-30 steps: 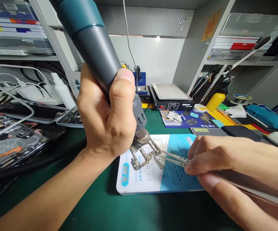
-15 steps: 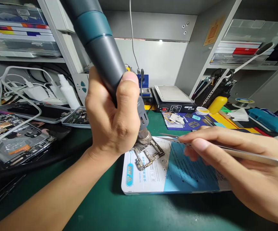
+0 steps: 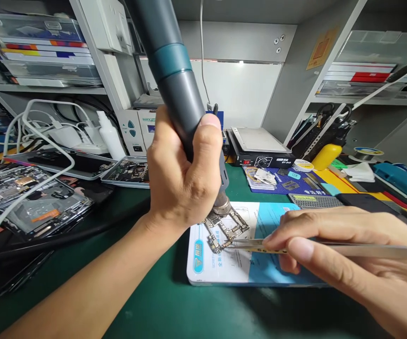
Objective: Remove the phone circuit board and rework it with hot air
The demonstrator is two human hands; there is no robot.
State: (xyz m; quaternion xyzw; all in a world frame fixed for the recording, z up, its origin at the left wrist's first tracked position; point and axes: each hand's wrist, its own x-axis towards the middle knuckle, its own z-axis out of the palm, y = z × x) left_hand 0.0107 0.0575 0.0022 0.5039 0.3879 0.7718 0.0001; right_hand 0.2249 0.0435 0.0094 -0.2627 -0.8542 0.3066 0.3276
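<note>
My left hand (image 3: 185, 174) is wrapped round the dark handle of a hot air gun (image 3: 178, 89), thumb along its side. Its metal nozzle points down over the upper part of a phone logic board (image 3: 238, 225). That board lies on a flat white and blue box (image 3: 220, 278). Between the thumb and fingers of my right hand (image 3: 347, 254) is a pair of metal tweezers (image 3: 376, 251). The tweezer tips reach left to the lower edge of the board; whether they grip it I cannot tell. My left hand hides part of the nozzle end.
Opened phones or tablets (image 3: 34, 202) lie at the left, beside a white bottle (image 3: 110, 136) and white cables. A black hose (image 3: 93, 233) crosses the mat at left. A heating plate (image 3: 259, 148) stands behind the box. A yellow bottle (image 3: 326, 155) and a teal case (image 3: 401, 179) are at right.
My right hand has lowered the tweezers, their tips moving from near the nozzle to the board's lower edge. The hot air gun stays over the board. The whole view has shifted slightly.
</note>
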